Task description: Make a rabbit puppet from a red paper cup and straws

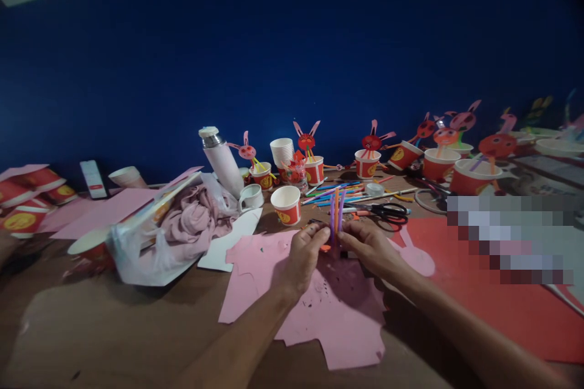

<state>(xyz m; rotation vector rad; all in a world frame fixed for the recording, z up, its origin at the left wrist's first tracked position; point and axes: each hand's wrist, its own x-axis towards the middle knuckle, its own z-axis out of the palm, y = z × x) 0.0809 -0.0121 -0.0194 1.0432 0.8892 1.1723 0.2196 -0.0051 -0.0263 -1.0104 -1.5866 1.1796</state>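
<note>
Several thin purple and orange straws (pixel 336 212) stand upright between my two hands above the pink paper. The fingers of my left hand (pixel 305 252) are closed at their lower left side, and a small orange scrap shows beside the fingertips. From the other side, my right hand (pixel 371 249) pinches the straws near their lower part. Beneath both hands lies the cut pink paper (pixel 337 322) with dark specks on it. Just beyond are black-handled scissors (pixel 387 212) and a pile of coloured straws (pixel 335 192).
Paper cups with rabbit-faced figures (pixel 306 151) line the wall. A paper cup (pixel 286 205), mug (pixel 250 197), flask (pixel 222 161) and plastic bag with cloth (pixel 150 255) stand left. Red paper (pixel 483 316) and a pink rabbit-head cutout (pixel 416 257) lie right. A phone (pixel 94 180) leans far left.
</note>
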